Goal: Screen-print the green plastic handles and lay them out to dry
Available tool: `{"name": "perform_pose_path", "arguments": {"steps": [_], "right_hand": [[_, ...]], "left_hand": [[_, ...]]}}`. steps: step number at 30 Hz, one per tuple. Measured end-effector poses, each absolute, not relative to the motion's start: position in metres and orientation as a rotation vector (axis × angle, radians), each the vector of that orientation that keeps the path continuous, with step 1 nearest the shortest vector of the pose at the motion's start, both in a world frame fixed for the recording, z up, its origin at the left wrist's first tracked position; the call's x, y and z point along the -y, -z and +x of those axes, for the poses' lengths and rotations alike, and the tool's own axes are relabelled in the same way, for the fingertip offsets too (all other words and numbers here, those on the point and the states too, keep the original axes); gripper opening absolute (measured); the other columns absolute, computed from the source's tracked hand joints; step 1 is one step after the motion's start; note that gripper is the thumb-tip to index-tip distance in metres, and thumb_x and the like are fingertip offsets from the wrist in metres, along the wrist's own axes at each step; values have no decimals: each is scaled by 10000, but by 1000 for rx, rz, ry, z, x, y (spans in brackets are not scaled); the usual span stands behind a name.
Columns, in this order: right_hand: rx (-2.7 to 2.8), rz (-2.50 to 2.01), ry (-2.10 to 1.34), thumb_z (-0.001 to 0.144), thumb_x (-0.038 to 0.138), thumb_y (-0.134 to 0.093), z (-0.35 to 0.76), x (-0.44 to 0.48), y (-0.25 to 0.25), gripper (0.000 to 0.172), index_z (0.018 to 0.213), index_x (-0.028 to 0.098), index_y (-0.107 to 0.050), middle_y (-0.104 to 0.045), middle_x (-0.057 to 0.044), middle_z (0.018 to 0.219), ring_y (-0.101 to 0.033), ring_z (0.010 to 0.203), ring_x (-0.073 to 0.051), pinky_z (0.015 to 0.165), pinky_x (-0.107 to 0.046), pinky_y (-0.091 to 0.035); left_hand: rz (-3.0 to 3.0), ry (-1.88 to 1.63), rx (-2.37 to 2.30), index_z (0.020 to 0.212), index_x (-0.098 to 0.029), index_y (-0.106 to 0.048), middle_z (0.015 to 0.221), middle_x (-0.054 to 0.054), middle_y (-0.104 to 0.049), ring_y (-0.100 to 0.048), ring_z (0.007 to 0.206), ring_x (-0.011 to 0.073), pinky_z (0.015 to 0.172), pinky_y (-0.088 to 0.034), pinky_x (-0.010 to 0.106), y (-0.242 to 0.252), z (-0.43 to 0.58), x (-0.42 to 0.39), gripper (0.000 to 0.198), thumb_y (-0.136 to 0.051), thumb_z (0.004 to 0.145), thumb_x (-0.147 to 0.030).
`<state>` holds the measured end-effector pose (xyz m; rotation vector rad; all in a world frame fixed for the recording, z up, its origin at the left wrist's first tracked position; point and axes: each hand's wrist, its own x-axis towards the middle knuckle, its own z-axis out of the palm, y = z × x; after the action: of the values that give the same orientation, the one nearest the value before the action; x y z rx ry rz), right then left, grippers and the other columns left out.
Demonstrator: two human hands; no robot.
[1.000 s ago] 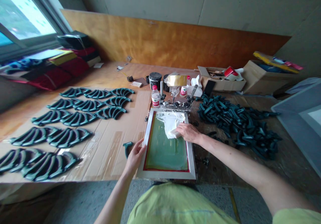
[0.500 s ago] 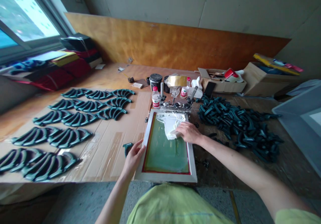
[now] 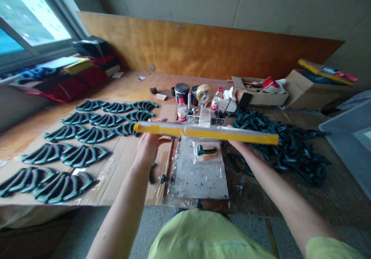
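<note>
Frame: I see it nearly edge-on, held up over the near side of the counter; its yellow-taped edge faces me, the long line of that edge running left to right, right end a little lower in my view.
Left hand: fingers clamped on the frame near its left end, thumb beneath the edge, the others up behind it.
Right hand: at the frame's right part, mostly hidden by the edge, so I cannot tell how its fingers close.
Green piece: on the metal plate, below and nearer me than the frame edge; its long axis lies left to right, the thick head at the left turned toward me, the slim stem pointing right.
Tan holder: just beside the stem, on my side of it.
Cardboard: to the left, bearing rows of curved green parts set in fans.
Heap: more dark green parts, jumbled, right of the plate.
Behind the frame: two red-capped bottles, a black tub and a tape roll.
</note>
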<state>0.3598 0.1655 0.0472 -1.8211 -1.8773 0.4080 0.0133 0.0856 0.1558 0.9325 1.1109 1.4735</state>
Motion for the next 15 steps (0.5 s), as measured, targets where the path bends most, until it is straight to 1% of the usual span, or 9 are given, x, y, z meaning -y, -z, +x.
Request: {"name": "perform_pose_path", "arguments": {"steps": [2, 3, 5, 6, 8, 10, 11, 12, 15], "right_hand": [[1998, -1751, -484, 881, 346, -587, 354, -142, -26, 202, 992, 191, -654, -695, -48, 861, -630, 790, -183, 729, -295, -482], [2085, -1693, -489, 855, 355, -634, 348, -132, -18, 235, 1031, 199, -650, -693, -50, 913, -629, 844, -191, 763, -304, -480], [2282, -1571, -450, 816, 349, -699, 334, -116, -10, 329, 1113, 222, -637, -670, -56, 1022, -595, 981, -213, 853, -335, -457], [2356, -1537, -409, 816, 337, -706, 327, -110, -10, 326, 1117, 231, -643, -654, -58, 1041, -571, 1022, -221, 883, -348, -441], [2396, -1542, -342, 853, 307, -670, 312, -99, -19, 216, 1057, 233, -673, -631, -56, 998, -547, 1015, -216, 890, -349, -427], [2348, -1548, -296, 886, 292, -630, 293, -83, -31, 155, 1012, 223, -687, -611, -57, 940, -539, 962, -205, 864, -336, -429], [2334, -1517, -270, 891, 294, -623, 282, -73, -36, 153, 1007, 219, -688, -605, -61, 925, -533, 948, -206, 858, -337, -430], [2348, -1451, -248, 892, 297, -620, 270, -61, -40, 161, 1012, 215, -687, -604, -65, 916, -529, 944, -210, 860, -340, -430], [2514, -1103, -290, 901, 301, -608, 247, -33, -40, 200, 1070, 221, -677, -622, -57, 904, -540, 931, -200, 873, -328, -434]], "left_hand": [[959, -1463, -1095, 932, -168, -633, 817, 69, -694, -664, 783, 182, 606, -535, 256, -174, 21, -102, 564, -484, 810, -698], [952, -1463, -1093, 925, -167, -628, 785, 64, -687, -662, 760, 174, 601, -532, 249, -179, 23, -107, 571, -472, 813, -705], [909, -1526, -1096, 992, -182, -613, 779, 45, -685, -659, 737, 158, 599, -527, 236, -178, 27, -108, 569, -476, 814, -705], [881, -1551, -1105, 1050, -195, -600, 800, 37, -691, -660, 734, 152, 598, -525, 233, -172, 30, -104, 566, -491, 811, -697], [822, -1449, -1150, 1118, -200, -588, 840, 43, -708, -666, 722, 154, 582, -521, 236, -148, 39, -85, 591, -537, 791, -688], [754, -1114, -1198, 1093, -155, -618, 851, 90, -724, -679, 713, 184, 555, -521, 254, -116, 54, -57, 635, -574, 761, -693], [711, -899, -1182, 1106, -138, -624, 910, 127, -731, -692, 754, 213, 563, -533, 278, -100, 62, -41, 653, -573, 764, -692], [645, -809, -1182, 1116, -145, -621, 942, 136, -731, -699, 787, 232, 568, -543, 299, -84, 70, -27, 653, -551, 776, -698], [470, -805, -1165, 1021, -165, -628, 855, 97, -731, -708, 828, 247, 635, -569, 340, -47, 77, 5, 552, -572, 785, -660]]}}
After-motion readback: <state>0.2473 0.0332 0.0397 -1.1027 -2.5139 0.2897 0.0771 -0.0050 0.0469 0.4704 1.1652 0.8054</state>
